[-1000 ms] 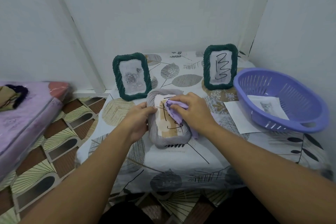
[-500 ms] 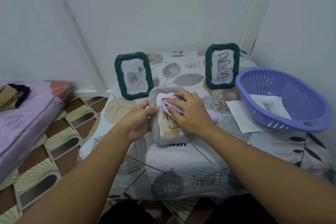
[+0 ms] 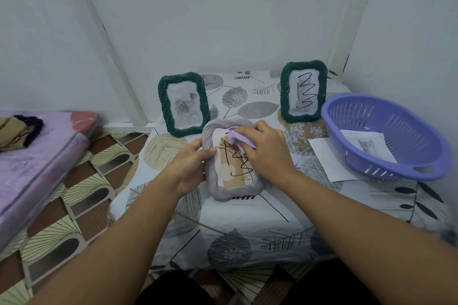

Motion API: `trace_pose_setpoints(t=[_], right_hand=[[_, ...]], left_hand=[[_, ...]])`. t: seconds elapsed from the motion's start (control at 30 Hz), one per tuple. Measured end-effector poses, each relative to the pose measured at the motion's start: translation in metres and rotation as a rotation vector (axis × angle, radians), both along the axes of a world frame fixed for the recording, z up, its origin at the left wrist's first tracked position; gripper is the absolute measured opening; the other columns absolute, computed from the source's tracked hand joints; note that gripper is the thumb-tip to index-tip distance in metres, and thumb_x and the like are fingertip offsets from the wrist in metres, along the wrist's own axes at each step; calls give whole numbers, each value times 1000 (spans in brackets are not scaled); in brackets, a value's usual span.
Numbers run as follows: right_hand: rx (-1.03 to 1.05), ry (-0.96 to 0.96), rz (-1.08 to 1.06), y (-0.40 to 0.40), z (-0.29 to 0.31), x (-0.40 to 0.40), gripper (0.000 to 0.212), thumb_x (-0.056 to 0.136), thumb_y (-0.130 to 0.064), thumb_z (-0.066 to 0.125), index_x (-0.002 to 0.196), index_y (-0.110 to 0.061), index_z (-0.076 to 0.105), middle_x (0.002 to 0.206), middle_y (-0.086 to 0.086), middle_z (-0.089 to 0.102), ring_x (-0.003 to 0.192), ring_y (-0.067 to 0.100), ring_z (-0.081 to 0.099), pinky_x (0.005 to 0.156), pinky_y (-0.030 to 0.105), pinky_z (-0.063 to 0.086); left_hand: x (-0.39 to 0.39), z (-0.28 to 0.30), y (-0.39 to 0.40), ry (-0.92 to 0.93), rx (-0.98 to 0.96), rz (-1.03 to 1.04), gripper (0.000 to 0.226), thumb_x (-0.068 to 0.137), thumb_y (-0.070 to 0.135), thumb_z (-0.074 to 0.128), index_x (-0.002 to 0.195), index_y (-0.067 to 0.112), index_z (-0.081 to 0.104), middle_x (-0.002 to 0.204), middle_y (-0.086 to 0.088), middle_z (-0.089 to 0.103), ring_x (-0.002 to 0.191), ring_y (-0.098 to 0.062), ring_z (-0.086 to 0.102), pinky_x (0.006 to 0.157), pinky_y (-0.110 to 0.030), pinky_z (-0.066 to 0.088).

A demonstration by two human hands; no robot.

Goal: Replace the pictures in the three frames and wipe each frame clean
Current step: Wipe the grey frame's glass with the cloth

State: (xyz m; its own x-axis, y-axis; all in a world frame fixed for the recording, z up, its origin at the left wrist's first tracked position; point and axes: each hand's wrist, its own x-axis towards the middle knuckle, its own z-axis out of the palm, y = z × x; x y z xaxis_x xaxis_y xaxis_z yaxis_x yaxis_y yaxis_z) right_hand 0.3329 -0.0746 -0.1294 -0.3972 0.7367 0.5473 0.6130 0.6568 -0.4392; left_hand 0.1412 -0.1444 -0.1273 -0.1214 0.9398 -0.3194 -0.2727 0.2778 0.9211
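Left hand point(image 3: 189, 168) grips the grey frame point(image 3: 218, 176) edge to steady it while right hand point(image 3: 266, 150) clutches the lilac cloth point(image 3: 239, 141), rubbing its scribbled glass

Leaf-print table point(image 3: 247, 235) carries three frames, lilac basket point(image 3: 386, 136), white paper point(image 3: 329, 156).

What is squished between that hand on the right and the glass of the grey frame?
A lilac cloth, bunched under the right hand, pressed onto the scribbled glass of the grey frame. The head view shows it.
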Motion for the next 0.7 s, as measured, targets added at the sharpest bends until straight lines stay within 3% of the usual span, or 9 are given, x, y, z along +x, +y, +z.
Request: trace_pose_setpoints(t=[0.1, 0.47, 0.7], right_hand=[[3, -39, 24, -2, 1, -2, 29, 89, -24, 70, 111, -42, 73, 93, -6, 55, 93, 14, 56, 83, 36, 34], [42, -64, 15, -11, -3, -12, 21, 90, -23, 72, 100, -40, 75, 91, -6, 53, 85, 14, 55, 74, 36, 33], [37, -54, 4, -15, -5, -13, 17, 90, -26, 67, 98, -40, 75, 89, -6, 51, 84, 15, 53, 72, 34, 28]], left_hand=[[1, 0, -1, -1, 6, -2, 32, 102, 8, 55, 131, 20, 61, 121, -16, 73, 100, -32, 70, 82, -46, 58], [2, 0, -10, 23, 96, -15, 31, 102, 7, 54, 132, 15, 59, 116, -11, 74, 98, -25, 72, 76, -39, 58], [2, -1, -12, 10, 102, -13, 31, 102, 7, 55, 131, 16, 59, 121, -12, 73, 106, -28, 70, 83, -43, 57]])
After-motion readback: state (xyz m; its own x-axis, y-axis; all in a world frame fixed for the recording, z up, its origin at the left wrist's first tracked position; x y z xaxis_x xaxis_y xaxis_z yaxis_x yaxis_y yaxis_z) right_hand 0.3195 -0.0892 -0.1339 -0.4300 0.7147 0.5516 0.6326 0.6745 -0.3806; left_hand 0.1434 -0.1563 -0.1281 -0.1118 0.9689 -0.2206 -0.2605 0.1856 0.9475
